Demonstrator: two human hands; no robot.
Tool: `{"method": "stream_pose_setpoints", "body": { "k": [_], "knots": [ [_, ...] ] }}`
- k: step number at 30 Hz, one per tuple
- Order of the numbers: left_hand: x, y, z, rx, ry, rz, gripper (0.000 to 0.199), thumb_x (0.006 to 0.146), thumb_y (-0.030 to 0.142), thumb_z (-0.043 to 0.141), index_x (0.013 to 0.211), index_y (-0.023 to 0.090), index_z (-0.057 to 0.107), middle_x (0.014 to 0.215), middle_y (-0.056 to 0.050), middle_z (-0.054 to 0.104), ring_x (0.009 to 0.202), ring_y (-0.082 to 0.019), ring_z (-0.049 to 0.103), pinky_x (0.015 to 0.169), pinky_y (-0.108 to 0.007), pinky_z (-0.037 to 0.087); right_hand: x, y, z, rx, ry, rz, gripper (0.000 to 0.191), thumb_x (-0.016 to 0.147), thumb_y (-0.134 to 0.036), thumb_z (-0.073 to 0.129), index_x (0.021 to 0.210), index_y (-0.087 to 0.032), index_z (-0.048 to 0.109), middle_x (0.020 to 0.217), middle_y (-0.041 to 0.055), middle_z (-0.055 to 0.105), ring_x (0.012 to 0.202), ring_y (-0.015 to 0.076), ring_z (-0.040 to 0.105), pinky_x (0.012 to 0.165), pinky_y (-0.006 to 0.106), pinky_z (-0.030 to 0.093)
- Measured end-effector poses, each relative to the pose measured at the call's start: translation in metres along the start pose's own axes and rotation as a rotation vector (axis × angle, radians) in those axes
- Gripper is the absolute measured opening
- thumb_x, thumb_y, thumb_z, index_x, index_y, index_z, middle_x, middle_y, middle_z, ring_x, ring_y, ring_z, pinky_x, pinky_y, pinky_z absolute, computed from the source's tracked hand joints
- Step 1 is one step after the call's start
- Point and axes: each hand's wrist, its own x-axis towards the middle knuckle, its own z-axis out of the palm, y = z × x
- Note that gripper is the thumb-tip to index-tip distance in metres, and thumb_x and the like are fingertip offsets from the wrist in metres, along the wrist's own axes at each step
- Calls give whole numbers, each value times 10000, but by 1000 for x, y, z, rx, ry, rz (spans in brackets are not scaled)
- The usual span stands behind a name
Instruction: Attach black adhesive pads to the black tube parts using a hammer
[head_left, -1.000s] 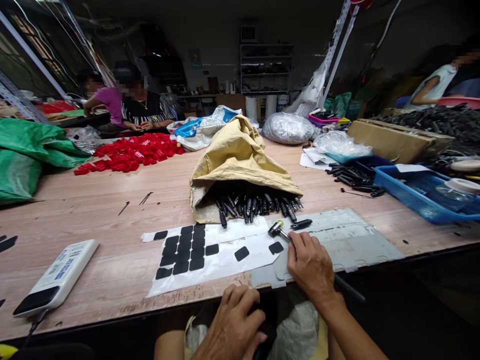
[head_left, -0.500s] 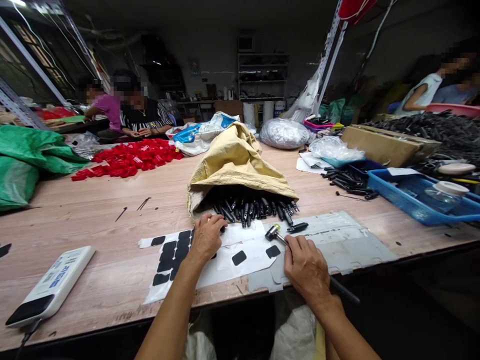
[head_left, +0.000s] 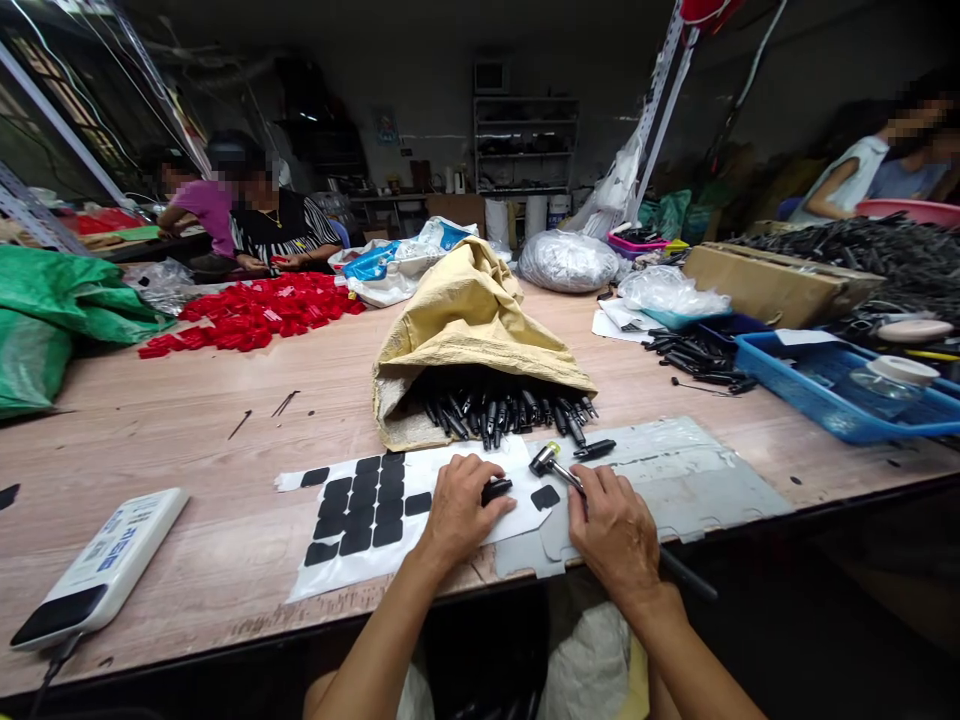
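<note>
My left hand (head_left: pixel 459 508) is closed around a small black tube-like part (head_left: pixel 496 489), low over a white sheet (head_left: pixel 435 535). Rows of black rounded-square pads (head_left: pixel 364 505) cover the sheet's left side, and a single pad (head_left: pixel 545 497) lies between my hands. My right hand (head_left: pixel 616 528) grips a small hammer (head_left: pixel 549 462); its metal head with a yellow-green face points away from me, and the black handle sticks out past the table edge. Another black part (head_left: pixel 595 449) lies just beyond the hammer head. Similar parts (head_left: pixel 495 415) spill from the mouth of a yellow sack (head_left: pixel 472 315).
A grey board (head_left: pixel 690 470) lies on the right, near a blue tray (head_left: pixel 847 410) with a jar. On the left are a white power bank (head_left: pixel 105 560) with a cable, a red heap (head_left: pixel 262 312) and a green bag (head_left: pixel 67 320). Several other people sit farther back.
My left hand has moved right from the pad rows towards the hammer, and the black part in it shows now. My right hand stays nearly in place with the hammer.
</note>
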Motion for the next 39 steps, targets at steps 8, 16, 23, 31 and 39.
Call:
{"method": "stream_pose_setpoints", "body": {
  "k": [8,16,23,31,39],
  "knots": [
    [-1,-13,-5,-156,-3,-103,166,757,247,789,914,241,739,886,-11,709,949,-242,538,865,-380,381,4,8,1,108,-26,2,223,978,-238,504,1135,-219,660,962,64,650,923,231,583,787,355,426],
    [2,-11,-7,-173,-60,-145,198,742,296,811,937,288,781,872,-10,706,995,-261,537,887,-393,363,-1,-13,-13,655,-29,14,296,1004,-322,454,1207,-215,642,1061,71,698,993,198,664,878,322,522],
    [-1,-12,-5,-241,13,-205,445,696,227,826,1084,246,610,884,24,697,930,-226,581,845,-361,401,-1,-43,-32,718,-55,-60,317,1022,-264,425,1267,-237,625,1071,83,697,971,195,668,880,334,530],
    [0,-10,-6,-259,26,-221,484,660,167,828,1067,248,578,859,46,695,925,-221,597,838,-352,396,-5,-62,-33,465,-147,-92,327,1012,-200,403,1238,-259,632,947,43,678,785,178,653,695,287,476],
    [-1,-11,-5,-246,-1,-206,332,697,226,815,1000,265,687,869,28,708,942,-231,574,840,-351,394,-3,-51,-38,401,-81,-67,328,1018,-231,407,1259,-265,628,951,42,683,812,177,662,710,281,460]
  ]
}}
